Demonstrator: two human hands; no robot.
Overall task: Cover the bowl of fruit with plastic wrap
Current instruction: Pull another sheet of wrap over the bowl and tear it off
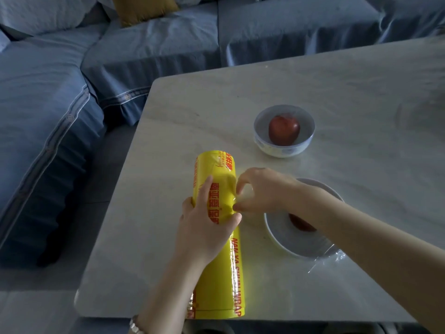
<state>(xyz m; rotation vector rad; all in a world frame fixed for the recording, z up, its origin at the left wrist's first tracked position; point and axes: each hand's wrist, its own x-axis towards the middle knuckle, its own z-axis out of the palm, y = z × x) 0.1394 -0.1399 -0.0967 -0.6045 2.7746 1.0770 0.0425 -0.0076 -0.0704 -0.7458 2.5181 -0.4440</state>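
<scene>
Right forearm (337,213) hides part of near bowl (284,239); its fruit (301,224) half covered.

Yellow plastic-wrap roll (218,237) lying lengthwise at the near edge; near bowl (284,239) film-covered over red fruit; far bowl (284,131) holding an apple (284,130).

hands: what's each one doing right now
Left hand: closed around the yellow plastic wrap roll.
Right hand: fingers pinching at the film edge on the roll.
</scene>
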